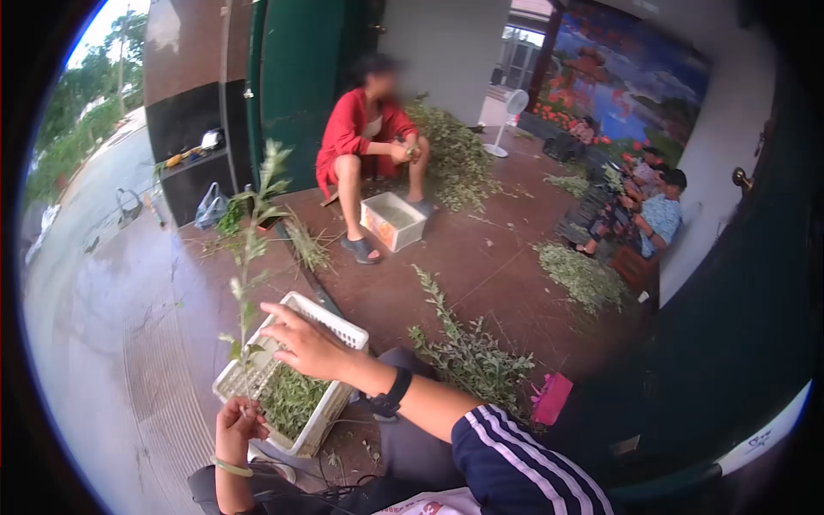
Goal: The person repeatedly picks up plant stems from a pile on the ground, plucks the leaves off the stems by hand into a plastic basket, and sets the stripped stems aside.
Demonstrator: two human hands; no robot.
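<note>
My left hand [239, 424], with a pale bracelet at the wrist, is closed in a pinch on the lower end of a tall leafy stalk [249, 257]. The stalk stands nearly upright, its tip leaning slightly right. Close to its lower leaves is my right hand [305, 342], wearing a dark wristband, with fingers stretched out and apart. Whether those fingertips touch the leaves, I cannot tell. Beneath both hands a white plastic basket [350, 333] holds picked green leaves [296, 399].
A heap of leafy stalks [481, 356] lies right of the basket, near a pink packet [551, 398]. Ahead, a person in red [348, 137] sits by a white box [395, 225] and a large plant pile [455, 154]. Other people [657, 206] sit at right. A fan [513, 112] stands behind.
</note>
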